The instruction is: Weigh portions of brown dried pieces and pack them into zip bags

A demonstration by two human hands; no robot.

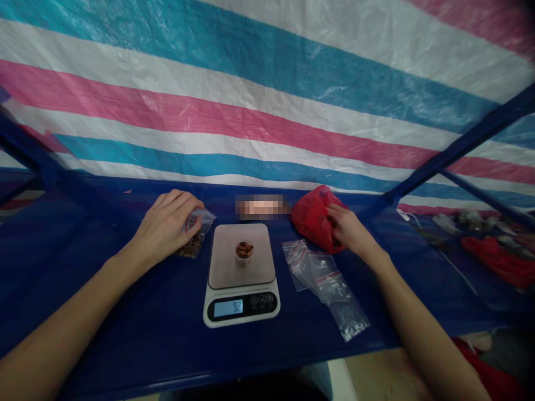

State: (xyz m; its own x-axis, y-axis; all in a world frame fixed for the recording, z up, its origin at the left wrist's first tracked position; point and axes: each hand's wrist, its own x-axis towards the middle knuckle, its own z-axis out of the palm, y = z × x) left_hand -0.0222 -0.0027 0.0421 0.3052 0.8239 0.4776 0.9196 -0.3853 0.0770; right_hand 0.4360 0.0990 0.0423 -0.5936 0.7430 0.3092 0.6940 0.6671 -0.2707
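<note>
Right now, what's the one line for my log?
left hand: on zip bag | right hand: on red plastic bag | digital scale: cup of nuts, reads 92

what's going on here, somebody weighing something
A person is working with bare hands at a blue table. The left hand has its fingers on a small clear zip bag with brown nuts in it, while the right hand is at a red plastic bag. Between them, a digital kitchen scale reads 92, with a small white cup of brown nuts on it. More clear zip bags lie right of the scale.
</note>
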